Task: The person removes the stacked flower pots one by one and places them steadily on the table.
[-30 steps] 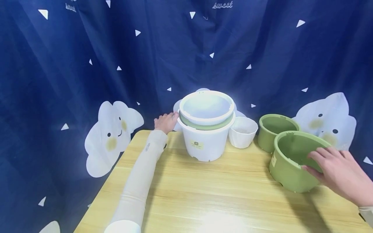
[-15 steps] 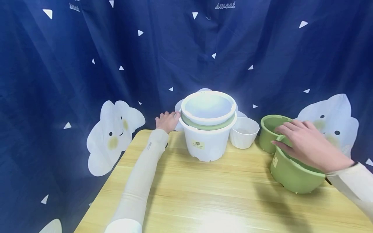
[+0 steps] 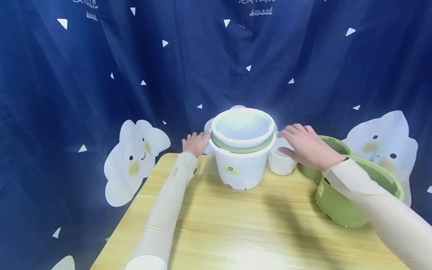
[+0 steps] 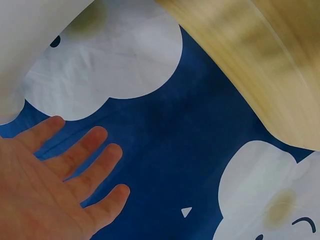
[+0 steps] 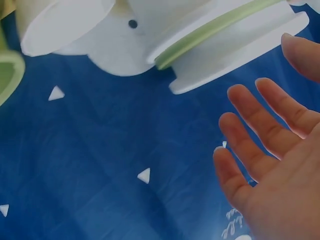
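Observation:
A stack of nested pots stands at the back of the table: a large white pot [image 3: 241, 172] with a label, a green pot [image 3: 248, 149] showing as a band inside it, and a white pot [image 3: 243, 141] on top. At the stack's left rim is my left hand [image 3: 197, 144]; its fingers are spread in the left wrist view, and whether it touches the rim I cannot tell. My right hand [image 3: 308, 147] hovers above the small white faceted pot [image 3: 282, 165], right of the stack. Its fingers [image 5: 245, 135] are apart and hold nothing in the right wrist view.
Two green pots stand on the right: a smaller one [image 3: 334, 143] behind and a larger one [image 3: 342, 208] in front, partly hidden by my right sleeve. A navy curtain [image 3: 189, 67] with cloud prints hangs behind the wooden table [image 3: 236, 221].
My right hand has moved left, from the larger green pot's rim, past the smaller green pot, to above the small white pot. My left hand stays beside the stack.

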Tool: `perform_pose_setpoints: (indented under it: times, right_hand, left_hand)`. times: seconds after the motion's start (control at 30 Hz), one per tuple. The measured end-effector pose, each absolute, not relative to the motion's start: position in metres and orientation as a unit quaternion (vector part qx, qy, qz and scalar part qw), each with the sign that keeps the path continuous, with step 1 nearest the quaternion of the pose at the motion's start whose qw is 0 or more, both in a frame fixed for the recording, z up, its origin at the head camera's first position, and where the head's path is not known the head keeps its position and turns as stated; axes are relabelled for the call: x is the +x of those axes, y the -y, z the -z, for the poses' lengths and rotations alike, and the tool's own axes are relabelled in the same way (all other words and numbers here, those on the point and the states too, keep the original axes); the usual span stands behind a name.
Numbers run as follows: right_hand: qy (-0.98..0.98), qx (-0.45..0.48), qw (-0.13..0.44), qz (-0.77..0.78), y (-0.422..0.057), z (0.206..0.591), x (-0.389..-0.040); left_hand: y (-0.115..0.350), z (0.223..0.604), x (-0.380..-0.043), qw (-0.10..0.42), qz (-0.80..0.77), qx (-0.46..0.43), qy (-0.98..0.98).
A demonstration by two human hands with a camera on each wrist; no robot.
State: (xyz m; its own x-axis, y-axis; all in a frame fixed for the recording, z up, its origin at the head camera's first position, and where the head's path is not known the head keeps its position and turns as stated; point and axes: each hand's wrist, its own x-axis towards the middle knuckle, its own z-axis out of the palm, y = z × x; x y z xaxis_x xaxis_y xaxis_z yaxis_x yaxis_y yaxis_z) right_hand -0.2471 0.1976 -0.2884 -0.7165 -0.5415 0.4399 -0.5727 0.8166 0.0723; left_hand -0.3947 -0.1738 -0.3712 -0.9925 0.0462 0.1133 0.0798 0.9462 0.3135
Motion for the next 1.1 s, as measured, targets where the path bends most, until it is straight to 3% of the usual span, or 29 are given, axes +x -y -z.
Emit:
perform_pose_setpoints:
  times: [0.43,0.97,1.1]
  right_hand:
    - [0.904,0.358,0.233,-0.01,-0.146,0.311,-0.283]
    - [0.936,0.318,0.148,-0.034,-0.13,0.302,-0.297]
    - [0.935,0.321,0.149,-0.034,-0.128,0.3,-0.301]
  left_hand:
    - [0.166,0.37,-0.398,0.052,0.157,-0.028,0.986]
    - [0.17,0.368,-0.392,0.052,0.154,-0.028,0.986]
    - [0.172,0.369,-0.392,0.053,0.159,-0.027,0.986]
